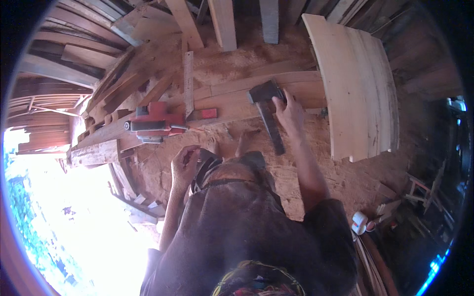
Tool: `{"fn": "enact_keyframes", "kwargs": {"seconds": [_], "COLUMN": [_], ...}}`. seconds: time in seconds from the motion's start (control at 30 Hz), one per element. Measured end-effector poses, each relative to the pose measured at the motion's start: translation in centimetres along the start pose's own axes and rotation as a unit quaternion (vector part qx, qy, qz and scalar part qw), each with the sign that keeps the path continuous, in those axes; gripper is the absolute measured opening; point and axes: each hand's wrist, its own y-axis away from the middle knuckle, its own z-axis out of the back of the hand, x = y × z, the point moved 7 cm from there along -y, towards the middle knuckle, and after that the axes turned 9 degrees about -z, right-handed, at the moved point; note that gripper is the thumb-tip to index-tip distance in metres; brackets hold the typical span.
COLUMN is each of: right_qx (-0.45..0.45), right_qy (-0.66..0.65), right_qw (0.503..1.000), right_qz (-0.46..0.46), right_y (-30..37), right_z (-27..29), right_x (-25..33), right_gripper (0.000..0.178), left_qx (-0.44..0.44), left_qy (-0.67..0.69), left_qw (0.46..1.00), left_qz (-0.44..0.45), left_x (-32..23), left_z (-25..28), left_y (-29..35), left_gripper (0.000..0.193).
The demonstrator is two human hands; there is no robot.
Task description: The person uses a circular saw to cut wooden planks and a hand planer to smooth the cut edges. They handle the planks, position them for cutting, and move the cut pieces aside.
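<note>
"Where can the bench (234, 109) be crossed?"
"Between the red block (210, 113) and the dark square-headed tool (265, 92), where bare wood is left."
"And to either side?"
"Leftward, the way is blocked by the red power tool (157, 121); rightward, by the right hand (290, 115) and, beyond it, pale boards (355, 93)."

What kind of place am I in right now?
It looks like a woodworking shop or timber shed, perhaps partly open to the outside. A red power tool sits ahead of you to the left, pale boards lie to the right, and brown, sawdust-like material covers the ground.
</note>
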Motion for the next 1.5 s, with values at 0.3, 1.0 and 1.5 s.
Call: {"fn": "enact_keyframes", "kwargs": {"seconds": [0.3, 1.0, 1.5], "right_qx": [0.074, 0.270, 0.318], "right_qy": [0.047, -0.119, -0.073], "right_qw": [0.990, 0.940, 0.913], "right_qz": [-0.112, 0.171, 0.245], "right_y": [-6.2, 12.4, 14.8], "right_z": [-0.7, -8.1, -14.4], "right_x": [-9.7, 32.3, 37.7], "right_gripper": [0.058, 0.059, 0.054], "left_qx": [-0.124, -0.478, -0.510], "left_qy": [-0.032, 0.381, 0.043], "left_qw": [0.990, 0.775, 0.833], "left_qz": [0.064, 0.162, 0.210], "left_x": [7.5, 29.8, 17.8], "left_z": [5.0, 31.2, 35.5], "left_y": [6.9, -0.5, -0.1], "left_gripper": [0.027, 0.068, 0.060]}}
